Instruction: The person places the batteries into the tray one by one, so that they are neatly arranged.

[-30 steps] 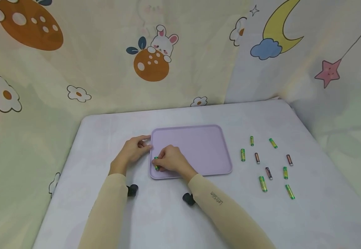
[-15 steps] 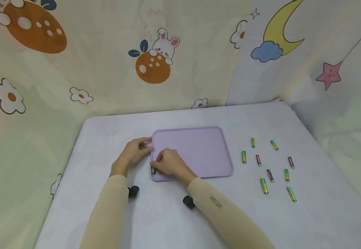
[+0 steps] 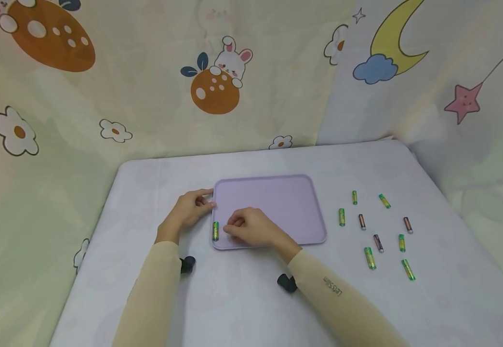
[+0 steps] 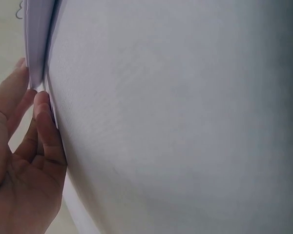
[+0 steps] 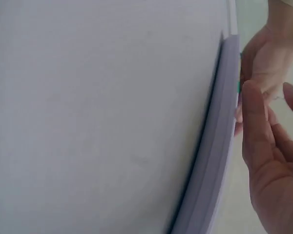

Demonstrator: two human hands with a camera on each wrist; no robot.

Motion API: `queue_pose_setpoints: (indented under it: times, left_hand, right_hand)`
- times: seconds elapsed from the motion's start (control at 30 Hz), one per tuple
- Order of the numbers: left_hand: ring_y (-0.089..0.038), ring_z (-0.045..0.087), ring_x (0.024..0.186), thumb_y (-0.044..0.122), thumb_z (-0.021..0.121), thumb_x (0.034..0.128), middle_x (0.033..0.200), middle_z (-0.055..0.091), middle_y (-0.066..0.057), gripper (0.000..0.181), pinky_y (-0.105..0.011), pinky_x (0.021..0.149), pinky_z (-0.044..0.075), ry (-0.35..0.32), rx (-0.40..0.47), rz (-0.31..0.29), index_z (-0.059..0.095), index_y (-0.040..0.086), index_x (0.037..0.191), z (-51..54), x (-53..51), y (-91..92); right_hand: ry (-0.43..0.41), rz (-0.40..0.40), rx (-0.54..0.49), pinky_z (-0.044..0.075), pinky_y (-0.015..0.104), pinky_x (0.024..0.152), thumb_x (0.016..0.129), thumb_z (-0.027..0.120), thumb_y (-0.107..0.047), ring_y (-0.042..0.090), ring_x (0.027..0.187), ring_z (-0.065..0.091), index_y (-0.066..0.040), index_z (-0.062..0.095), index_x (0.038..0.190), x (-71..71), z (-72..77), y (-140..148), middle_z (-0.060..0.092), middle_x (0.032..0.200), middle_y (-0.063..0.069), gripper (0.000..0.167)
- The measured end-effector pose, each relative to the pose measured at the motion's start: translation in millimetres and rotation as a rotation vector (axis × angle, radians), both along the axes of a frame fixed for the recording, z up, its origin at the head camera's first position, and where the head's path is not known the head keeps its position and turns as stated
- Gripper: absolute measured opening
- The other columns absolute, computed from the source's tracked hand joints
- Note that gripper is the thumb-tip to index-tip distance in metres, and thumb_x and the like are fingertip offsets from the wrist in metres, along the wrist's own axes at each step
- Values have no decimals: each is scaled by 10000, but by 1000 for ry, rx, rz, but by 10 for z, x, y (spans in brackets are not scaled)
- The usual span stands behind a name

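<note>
A green-and-yellow battery (image 3: 215, 231) lies upright in the frame along the left inner side of the purple tray (image 3: 273, 207), near its front-left corner. My right hand (image 3: 251, 226) hovers over the tray just right of that battery, apart from it, with nothing between thumb and fingers. In the right wrist view, a gap shows between the thumb and fingers of the right hand (image 5: 273, 151). My left hand (image 3: 191, 209) touches the tray's left rim with thumb and index finger. The left wrist view shows the left hand (image 4: 29, 161) against the tray's outer wall (image 4: 36, 39).
Several loose batteries lie right of the tray on the white cloth. Some are green, such as the battery (image 3: 370, 258); others are dark and copper, such as the battery (image 3: 378, 243). A printed cloth wall (image 3: 156, 96) rises behind the table.
The right hand held the battery and shifted it left against the tray's side. It has now let go and drawn back to the right. The left hand stays on the rim.
</note>
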State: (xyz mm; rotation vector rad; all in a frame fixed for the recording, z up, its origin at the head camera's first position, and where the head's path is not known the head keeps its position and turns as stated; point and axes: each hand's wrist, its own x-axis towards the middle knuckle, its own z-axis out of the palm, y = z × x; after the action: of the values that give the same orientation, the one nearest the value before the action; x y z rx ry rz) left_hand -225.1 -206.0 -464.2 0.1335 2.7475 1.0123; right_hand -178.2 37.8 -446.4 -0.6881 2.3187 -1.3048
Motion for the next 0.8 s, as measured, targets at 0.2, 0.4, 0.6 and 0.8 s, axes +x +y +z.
queue_pose_setpoints:
  times: [0.2,0.4,0.6,0.8]
  left_hand:
    - [-207,562,964,359,700,991,1074,657,-53,562,-354,853,441,-12,3,-6,543,203,1507,-11,-29,32]
    - [-211,554,986,366,697,991,1092,653,-51,564,-359,868,435,-11,-16,-3,541,209,1510,-2,-29,-3]
    - [-221,545,985,378,700,988,1099,644,-60,577,-359,857,434,-40,-12,-10,538,205,1513,22,-26,-26]
    - [-219,542,989,388,685,995,1110,636,-59,581,-352,858,443,-55,-11,-13,524,203,1523,23,-35,-18]
  right_hand:
    - [-194,33,-240,604,412,827,1007,677,-180,376,926,730,30,691,1130,-11,72,426,717,980,187,243]
    - [-202,-57,-334,596,464,854,1010,672,-138,402,967,706,133,618,1213,-70,161,889,663,1071,313,343]
    - [-184,-190,-303,597,391,857,1020,661,-160,296,976,709,131,585,1254,-100,141,1366,620,1157,345,381]
    - [-155,-305,-193,606,356,805,1020,667,-203,254,895,721,105,619,1219,-93,110,1774,644,1118,298,370]
